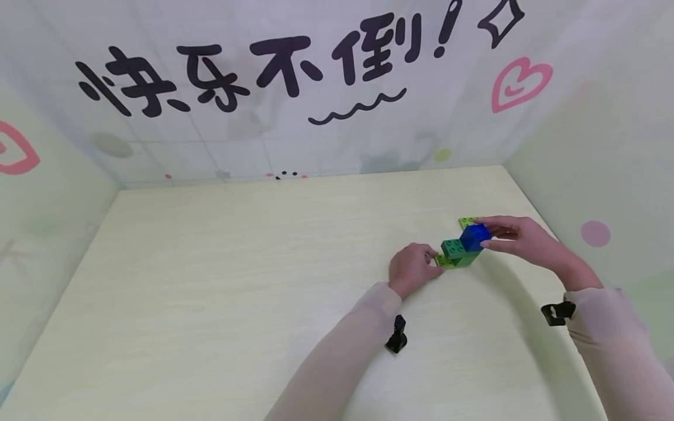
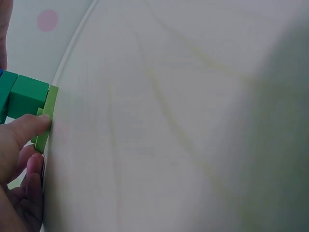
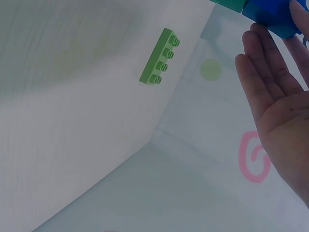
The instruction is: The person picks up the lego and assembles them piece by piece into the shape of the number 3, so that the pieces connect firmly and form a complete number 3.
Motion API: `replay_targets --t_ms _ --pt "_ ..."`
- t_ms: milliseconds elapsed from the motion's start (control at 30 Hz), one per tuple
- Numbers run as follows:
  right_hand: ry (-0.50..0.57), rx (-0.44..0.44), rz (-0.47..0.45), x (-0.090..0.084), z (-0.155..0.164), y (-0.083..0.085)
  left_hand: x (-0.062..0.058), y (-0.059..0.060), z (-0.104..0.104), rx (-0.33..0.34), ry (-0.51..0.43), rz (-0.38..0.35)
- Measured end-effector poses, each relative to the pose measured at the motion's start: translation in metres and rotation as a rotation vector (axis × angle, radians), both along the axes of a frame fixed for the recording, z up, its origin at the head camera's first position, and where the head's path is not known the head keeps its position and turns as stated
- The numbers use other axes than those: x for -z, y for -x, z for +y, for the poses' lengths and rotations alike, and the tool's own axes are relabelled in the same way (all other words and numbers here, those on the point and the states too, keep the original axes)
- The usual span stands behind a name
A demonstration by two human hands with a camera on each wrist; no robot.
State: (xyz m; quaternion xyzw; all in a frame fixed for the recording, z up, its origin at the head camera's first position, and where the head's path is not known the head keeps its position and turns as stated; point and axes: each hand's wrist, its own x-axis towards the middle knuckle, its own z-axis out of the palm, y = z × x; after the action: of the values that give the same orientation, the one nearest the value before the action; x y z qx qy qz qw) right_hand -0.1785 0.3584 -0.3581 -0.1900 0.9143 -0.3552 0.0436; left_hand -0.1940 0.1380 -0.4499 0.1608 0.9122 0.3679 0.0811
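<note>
A small stack of toy building bricks stands at the right side of the table. At its bottom lies a light green brick, whose end my left hand pinches between thumb and fingers, plainly seen in the left wrist view. Above it sit darker green bricks, stepped out over the base. A blue brick is topmost, at the stack's right end. My right hand holds this blue brick with thumb and fingertips; in the right wrist view the brick is cut off by the frame edge.
Behind the stack, a separate light green brick with a row of studs lies on the table. A printed wall rises at the back, and side walls stand left and right.
</note>
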Motion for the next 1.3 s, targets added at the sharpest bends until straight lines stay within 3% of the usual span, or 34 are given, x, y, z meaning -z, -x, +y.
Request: replay_targets --t_ms 433,900,1300 --pt "0.018 0.048 -0.044 -0.014 0.017 0.006 0.004 0.003 -0.001 0.0 -0.003 0.01" --pt "-0.019 0.156 -0.128 0.009 0.031 0.03 0.005 0.002 0.0 -0.005 -0.001 -0.001" --pt "-0.066 0.184 -0.21 0.023 0.037 0.051 0.005 0.001 0.001 0.004 -0.004 -0.003"
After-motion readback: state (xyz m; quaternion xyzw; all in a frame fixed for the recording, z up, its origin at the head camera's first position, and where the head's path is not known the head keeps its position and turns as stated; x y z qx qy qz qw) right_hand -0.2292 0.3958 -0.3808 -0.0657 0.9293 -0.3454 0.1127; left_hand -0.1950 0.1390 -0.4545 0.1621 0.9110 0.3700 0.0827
